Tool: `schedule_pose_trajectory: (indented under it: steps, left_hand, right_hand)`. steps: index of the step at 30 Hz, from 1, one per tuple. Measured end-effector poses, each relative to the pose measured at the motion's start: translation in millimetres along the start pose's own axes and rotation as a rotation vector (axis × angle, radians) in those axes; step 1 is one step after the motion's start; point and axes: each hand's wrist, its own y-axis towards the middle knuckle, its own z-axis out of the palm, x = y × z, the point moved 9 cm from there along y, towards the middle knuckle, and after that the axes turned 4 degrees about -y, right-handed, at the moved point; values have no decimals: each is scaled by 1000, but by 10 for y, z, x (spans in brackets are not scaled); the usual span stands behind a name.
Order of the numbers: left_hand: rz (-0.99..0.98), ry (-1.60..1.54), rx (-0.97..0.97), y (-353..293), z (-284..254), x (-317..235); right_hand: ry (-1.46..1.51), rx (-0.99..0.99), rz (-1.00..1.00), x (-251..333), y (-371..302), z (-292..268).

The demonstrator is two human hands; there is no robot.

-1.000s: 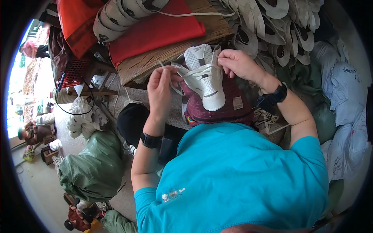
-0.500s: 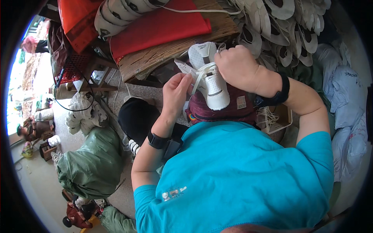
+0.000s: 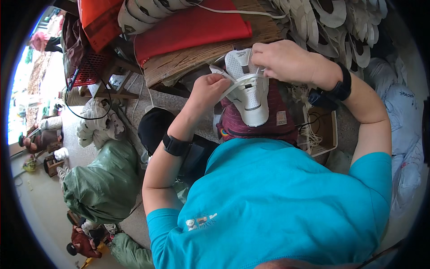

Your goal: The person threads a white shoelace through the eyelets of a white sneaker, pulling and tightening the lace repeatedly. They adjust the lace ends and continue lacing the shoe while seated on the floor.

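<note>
A white shoe upper [image 3: 255, 115] with a mesh toe lies on a maroon striped cloth item [image 3: 233, 127] in front of me, its toe toward my body. Across its throat runs a flat white shoelace [image 3: 245, 81]. My left hand [image 3: 207, 93] pinches the lace on the left side, thumb against bent fingers. On the other side my right hand [image 3: 284, 60] has its fingertips closed on the lace beside the eyelets; the fingertips are partly hidden. The padded tongue [image 3: 236, 63] stands up between the two sides of the upper. Each wrist wears a black band.
Beyond the upper is a wooden bench [image 3: 179, 67] with red cloth [image 3: 197, 31] and nested white uppers [image 3: 148, 15]. More uppers [image 3: 331, 27] hang at the far right. A box of white laces [image 3: 329, 134] stands right, near pale sacks [image 3: 405, 116]. Left are a green sack [image 3: 101, 184] and several people.
My right hand has moved outward to the right and now has its fingers lower beside the eyelets. The lace is stretched across the throat. The view has shifted slightly.
</note>
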Motion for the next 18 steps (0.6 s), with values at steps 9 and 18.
schedule_pose_trajectory:
  steps: [9, 18]
  left_hand:
    - [778, 894, -109, -259, 16, -1006]
    - [502, 486, -192, -25, -40, -561]
  right_hand:
    - [257, 16, 88, -228, -40, 93]
    - [780, -76, 517, -525, -103, 613]
